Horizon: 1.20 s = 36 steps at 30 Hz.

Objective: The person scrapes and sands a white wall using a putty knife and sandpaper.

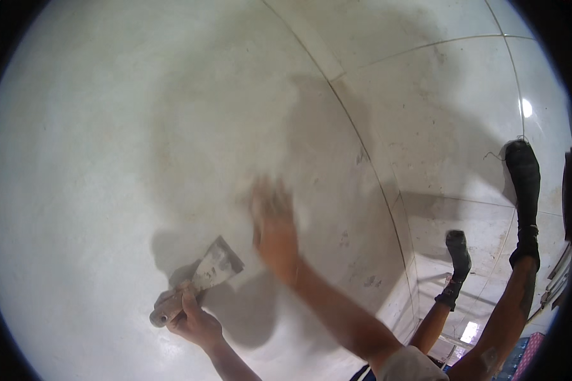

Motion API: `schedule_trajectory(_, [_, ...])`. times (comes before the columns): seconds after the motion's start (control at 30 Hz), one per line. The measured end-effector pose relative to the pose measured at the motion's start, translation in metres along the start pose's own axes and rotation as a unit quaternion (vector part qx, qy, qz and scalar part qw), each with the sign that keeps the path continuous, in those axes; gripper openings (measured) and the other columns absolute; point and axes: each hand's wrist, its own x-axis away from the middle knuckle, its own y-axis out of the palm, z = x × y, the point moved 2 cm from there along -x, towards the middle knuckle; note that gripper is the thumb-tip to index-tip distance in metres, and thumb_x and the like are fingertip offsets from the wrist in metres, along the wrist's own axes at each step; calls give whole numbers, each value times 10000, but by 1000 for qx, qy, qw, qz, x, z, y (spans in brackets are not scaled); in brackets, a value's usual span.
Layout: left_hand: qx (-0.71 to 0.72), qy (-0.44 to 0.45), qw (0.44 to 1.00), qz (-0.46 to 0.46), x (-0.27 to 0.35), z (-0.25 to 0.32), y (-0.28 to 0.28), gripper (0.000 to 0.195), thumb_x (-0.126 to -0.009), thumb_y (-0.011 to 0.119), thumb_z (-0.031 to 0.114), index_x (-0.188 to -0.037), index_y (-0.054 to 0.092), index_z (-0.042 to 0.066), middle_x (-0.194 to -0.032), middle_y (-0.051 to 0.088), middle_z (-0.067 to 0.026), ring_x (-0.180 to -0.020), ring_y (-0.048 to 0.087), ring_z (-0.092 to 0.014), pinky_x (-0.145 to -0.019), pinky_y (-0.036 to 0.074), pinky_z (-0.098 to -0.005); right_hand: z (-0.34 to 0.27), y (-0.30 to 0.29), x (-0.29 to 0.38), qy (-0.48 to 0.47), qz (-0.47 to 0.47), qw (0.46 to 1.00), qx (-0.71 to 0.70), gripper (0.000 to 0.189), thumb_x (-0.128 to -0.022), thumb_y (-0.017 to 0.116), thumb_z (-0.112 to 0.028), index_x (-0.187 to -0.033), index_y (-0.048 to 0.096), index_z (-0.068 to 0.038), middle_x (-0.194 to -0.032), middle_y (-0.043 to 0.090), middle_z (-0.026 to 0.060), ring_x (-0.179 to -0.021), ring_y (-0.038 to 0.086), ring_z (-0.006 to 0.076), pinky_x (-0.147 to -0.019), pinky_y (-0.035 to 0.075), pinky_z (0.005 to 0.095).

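Observation:
A putty knife (218, 265) with a broad, stained metal blade is in my left hand (196, 320), which grips its worn handle. The blade points up and to the right in front of a pale, smooth wall (90, 157). Further right, my right hand (274, 228) reaches over the wall surface with fingers stretched out and nothing seen in it. Motion blurs its fingers, and I cannot tell whether they touch the wall. Dark smudges (372, 281) mark the wall to the right of this hand.
Pale floor tiles (486, 209) with dirt specks meet the wall along a curved dark line. Two legs in black socks (526, 181) stand on them. At the lower right edge are a pink patterned item (529, 355) and blue items (512, 359).

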Motion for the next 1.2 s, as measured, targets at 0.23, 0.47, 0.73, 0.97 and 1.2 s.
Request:
schedule_trajectory(0.23, [18, -3, 1000, 10, 0, 9, 14, 161, -749, 577, 11, -875, 485, 52, -918, 530, -56, -862, 540, -151, -800, 456, -310, 24, 1, -83, -40, 38, 998, 3, 542, -809, 514, -53, -1329, 374, -1, -1424, 290, 197, -1302, 256, 440, -1038, 240, 560])
schedule_trajectory(0.47, [-12, 41, 999, 2, -8, 3, 7, 214, -735, 605, 62, -876, 444, 50, -912, 472, -43, -819, 576, -191, -716, 511, -339, -17, 9, 3, 6, -58, 998, -38, 552, -819, 456, -57, -1356, 338, -3, -1429, 282, 205, -1329, 200, 436, -1073, 137, 560])
schedule_trajectory(0.73, [-27, 45, 998, 36, -15, 18, -21, 274, -753, 654, 116, -862, 407, 66, -899, 461, -48, -824, 559, -208, -752, 491, -352, 9, -1, -7, 14, 0, 999, -49, 427, -871, 461, -89, -1292, 443, -18, -1359, 407, 182, -1291, 291, 427, -1050, 190, 556])
schedule_trajectory(0.97, [2, 68, 996, 65, -29, 10, -36, 310, -749, 634, 89, -899, 363, 93, -905, 466, -54, -820, 541, -194, -727, 493, -336, -10, 7, -94, -94, -11, 995, -24, 447, -890, 468, -130, -1324, 403, -49, -1389, 366, 173, -1261, 291, 477, -1030, 215, 574])
schedule_trajectory(1.2, [2, 151, 988, 21, -27, -19, -38, 456, -792, 698, 297, -1038, 397, 58, -908, 480, -64, -866, 532, -193, -825, 419, -322, -40, 6, 56, -3, -86, 995, -54, 450, -841, 498, -65, -1286, 449, -9, -1394, 367, 173, -1294, 290, 429, -1047, 197, 557])
